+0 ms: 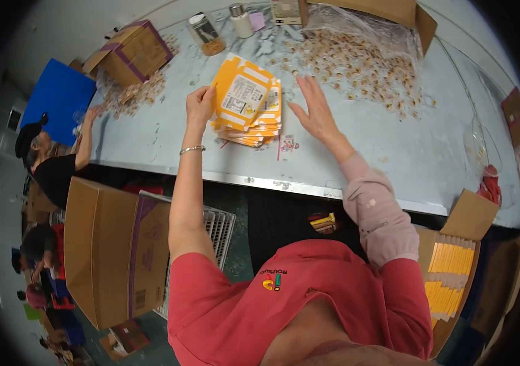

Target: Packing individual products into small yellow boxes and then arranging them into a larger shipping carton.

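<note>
My left hand [199,106] is closed on the left edge of a flat yellow-and-white carton [243,93] with a printed panel facing up. The carton is tilted above a stack of similar flat cartons [272,125], whose edges show below and to its right. To the right of the stack, my right hand [319,116] is open, its fingers stretched out and thumb apart. Nothing shows in its grip. Beyond it, many small clear-wrapped pieces [357,64] lie scattered over the pale table [333,168].
Along the back stand a clear jar [206,35] and a white bottle [241,22]. An open box of yellow cartons [452,256] is at lower right. A large cardboard box [98,250] stands at left, near a co-worker [53,165] reaching toward another pile.
</note>
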### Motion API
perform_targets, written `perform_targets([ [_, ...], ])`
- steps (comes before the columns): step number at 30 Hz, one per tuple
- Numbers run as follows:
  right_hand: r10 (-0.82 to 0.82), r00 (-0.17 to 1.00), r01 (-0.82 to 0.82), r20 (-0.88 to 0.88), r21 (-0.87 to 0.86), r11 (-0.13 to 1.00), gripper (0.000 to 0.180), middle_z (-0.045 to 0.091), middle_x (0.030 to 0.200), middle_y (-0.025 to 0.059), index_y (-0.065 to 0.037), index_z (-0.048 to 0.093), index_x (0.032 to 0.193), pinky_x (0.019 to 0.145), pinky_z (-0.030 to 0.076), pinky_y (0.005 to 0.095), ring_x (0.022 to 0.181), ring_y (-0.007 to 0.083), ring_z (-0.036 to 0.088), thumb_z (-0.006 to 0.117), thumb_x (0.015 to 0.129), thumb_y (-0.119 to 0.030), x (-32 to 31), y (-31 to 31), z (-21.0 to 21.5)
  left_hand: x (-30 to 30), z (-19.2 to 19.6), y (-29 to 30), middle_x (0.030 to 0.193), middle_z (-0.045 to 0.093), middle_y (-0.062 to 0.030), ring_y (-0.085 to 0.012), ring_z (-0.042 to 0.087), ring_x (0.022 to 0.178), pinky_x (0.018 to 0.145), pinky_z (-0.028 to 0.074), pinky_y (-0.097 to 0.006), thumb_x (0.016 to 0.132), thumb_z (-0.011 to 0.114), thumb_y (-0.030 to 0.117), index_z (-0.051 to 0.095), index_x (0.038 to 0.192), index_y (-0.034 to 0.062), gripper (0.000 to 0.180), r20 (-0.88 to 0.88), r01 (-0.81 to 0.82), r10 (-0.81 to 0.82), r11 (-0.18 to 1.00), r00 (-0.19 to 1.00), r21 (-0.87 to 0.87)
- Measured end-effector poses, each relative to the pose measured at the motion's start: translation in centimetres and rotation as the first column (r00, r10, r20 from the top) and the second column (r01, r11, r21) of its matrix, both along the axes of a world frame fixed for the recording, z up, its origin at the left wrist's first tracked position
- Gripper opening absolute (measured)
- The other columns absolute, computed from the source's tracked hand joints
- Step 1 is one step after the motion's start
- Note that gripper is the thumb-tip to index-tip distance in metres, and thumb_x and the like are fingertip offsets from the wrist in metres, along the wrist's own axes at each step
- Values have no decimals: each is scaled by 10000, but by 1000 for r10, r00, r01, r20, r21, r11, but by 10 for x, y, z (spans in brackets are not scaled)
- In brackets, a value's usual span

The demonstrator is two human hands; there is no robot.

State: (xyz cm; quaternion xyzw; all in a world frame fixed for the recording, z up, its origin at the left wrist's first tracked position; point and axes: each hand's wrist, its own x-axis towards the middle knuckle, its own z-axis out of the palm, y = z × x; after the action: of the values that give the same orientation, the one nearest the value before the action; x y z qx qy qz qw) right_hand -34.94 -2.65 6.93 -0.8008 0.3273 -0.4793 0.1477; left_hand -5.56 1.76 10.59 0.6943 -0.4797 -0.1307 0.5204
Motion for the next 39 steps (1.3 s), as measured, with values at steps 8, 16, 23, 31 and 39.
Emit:
perform_targets([
  [8, -185, 915, 40, -358, -376, 926, 355, 461, 1260, 177, -59, 543, 1160, 975, 356, 418, 1198, 329, 419, 593, 843, -209, -60, -5, 47, -114, 29, 13, 670, 550, 22, -38, 449, 619, 556, 371, -208, 875, 583, 154, 631, 877, -52, 211, 31, 480, -482, 876, 876, 51],
  [16, -185, 895, 113, -406, -195, 974, 195, 570, 1047, 92, -63, 591, 967, 793, 406, 383, 962, 268, 520, 622, 815, -181, -104, 13, 37, -169, 20, 7, 620, 539, 21, -47, 445, 578, 523, 363, -219, 871, 592, 161, 639, 878, -37, 204, 166, 458, -481, 874, 861, 160],
  [23, -118, 993, 108, 1, 400, 910, 144, 594, 693, 43, -55, 529, 852, 563, 442, 315, 617, 182, 563, 642, 783, -111, -108, 5, 19, -201, 2, 8, 754, 657, -133, -293, 618, 632, 568, 467, -374, 843, 585, 206, 632, 1087, 93, 273, 520, 342, -328, 937, 789, 71],
  [31, 146, 962, -233, 230, 415, 879, 63, 628, 755, 4, -30, 587, 824, 624, 454, 207, 684, 62, 557, 597, 844, -89, -118, 22, 87, -224, -3, 24, 915, 667, -109, -160, 641, 884, 712, 514, -298, 858, 617, 304, 605, 1029, -65, 407, -396, 750, -648, 629, 651, 204],
  [39, -260, 965, 260, 17, -4, 965, 394, 582, 931, 97, -27, 554, 1197, 691, 452, 262, 784, 155, 552, 617, 841, -182, -149, 69, 54, -238, -11, 46, 1236, 512, -86, -123, 478, 1124, 932, 409, -265, 956, 466, 307, 365, 1345, 29, 489, -634, 694, -630, 692, 449, -197],
])
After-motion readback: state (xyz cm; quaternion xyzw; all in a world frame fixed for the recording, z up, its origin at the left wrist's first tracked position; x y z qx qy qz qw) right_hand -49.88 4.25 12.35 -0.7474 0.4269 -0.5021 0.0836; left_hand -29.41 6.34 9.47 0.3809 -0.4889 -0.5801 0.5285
